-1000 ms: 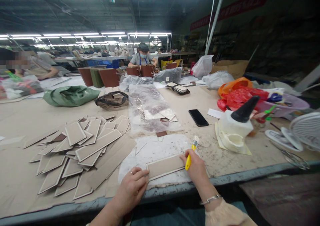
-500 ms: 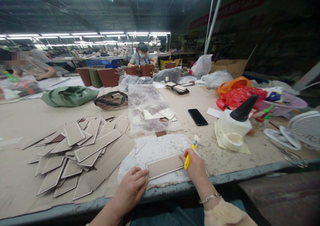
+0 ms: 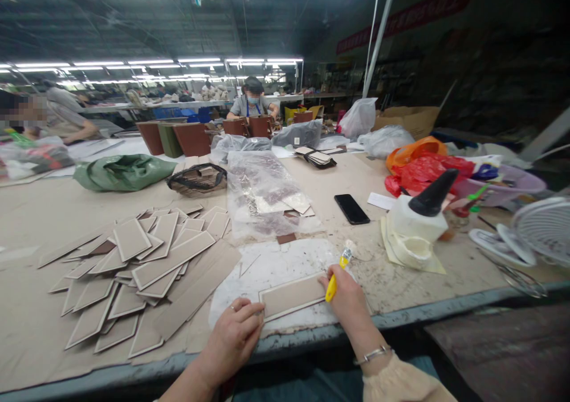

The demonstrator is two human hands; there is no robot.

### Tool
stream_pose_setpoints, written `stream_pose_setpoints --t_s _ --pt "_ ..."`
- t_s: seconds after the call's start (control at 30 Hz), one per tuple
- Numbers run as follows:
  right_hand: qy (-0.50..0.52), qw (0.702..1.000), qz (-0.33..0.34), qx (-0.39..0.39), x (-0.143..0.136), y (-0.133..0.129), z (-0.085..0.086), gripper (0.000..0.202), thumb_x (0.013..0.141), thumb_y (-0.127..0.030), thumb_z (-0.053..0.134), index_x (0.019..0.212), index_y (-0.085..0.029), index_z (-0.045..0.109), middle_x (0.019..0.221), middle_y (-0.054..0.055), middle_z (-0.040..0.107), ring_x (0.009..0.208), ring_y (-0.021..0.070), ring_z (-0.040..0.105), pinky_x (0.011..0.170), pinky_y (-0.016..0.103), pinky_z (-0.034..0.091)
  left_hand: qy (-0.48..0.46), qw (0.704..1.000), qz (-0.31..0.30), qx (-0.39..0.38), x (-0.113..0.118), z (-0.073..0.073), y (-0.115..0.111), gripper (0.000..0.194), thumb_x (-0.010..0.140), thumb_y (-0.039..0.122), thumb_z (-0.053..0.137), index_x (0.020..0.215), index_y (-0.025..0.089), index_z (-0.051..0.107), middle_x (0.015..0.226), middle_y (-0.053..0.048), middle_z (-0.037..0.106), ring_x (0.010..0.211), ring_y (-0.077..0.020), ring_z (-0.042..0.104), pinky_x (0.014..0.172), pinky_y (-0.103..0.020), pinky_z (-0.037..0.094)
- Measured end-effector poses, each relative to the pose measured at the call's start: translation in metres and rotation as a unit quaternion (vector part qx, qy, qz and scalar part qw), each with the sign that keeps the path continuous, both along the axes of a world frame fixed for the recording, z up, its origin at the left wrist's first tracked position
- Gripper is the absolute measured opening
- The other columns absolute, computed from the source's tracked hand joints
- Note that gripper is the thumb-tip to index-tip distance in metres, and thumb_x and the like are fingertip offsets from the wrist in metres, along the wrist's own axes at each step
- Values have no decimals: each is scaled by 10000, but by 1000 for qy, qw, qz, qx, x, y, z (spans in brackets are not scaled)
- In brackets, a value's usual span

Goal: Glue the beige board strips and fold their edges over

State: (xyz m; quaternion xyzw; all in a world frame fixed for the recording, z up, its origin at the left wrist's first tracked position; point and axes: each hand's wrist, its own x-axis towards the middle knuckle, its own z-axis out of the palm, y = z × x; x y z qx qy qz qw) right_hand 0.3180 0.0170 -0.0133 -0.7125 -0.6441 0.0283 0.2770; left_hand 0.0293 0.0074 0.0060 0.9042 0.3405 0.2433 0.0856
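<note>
Yellow brush (image 3: pixel 342 263) in the right hand (image 3: pixel 348 295) leans slightly more than before.

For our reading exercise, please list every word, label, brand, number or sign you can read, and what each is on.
No text can be read with certainty.
Red banner: pale characters, too blurred to read.
White label on the grey plastic bag: too small to read.
Phone: dark screen, no readable text.
Yellow-handled brush: no readable lettering.
</note>
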Motion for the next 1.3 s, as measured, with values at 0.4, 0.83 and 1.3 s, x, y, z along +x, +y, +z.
stream_pose_setpoints --t_s 0.4,0.83,1.3 --pt "-66 995 57 47 -9 -7 7 109 913 -290 512 850 -209 547 746 49 617 735 215 596 650 309 447 4 1000 5 -5 0 -2 0 188 901 143 477 880 201 654 1078 -58 670 908 -192 554 845 -364 506" --pt "55 962 267 -34 -59 -39 8 371 720 -277 764 1002 -209 531 1364 145 511 1197 272 528 1091 515 326 9 1000 4 15 2 0 0 200 894 139 471 809 203 641 1037 -48 687 889 -183 579 848 -360 518" --pt "24 968 249 -12 -22 -29 -8 334 779 -213 689 1072 -180 531 1360 186 509 1270 305 467 1081 576 322 -38 997 64 -24 3 -1 -10 181 901 168 489 906 193 668 911 -79 640 864 -184 581 784 -329 518"
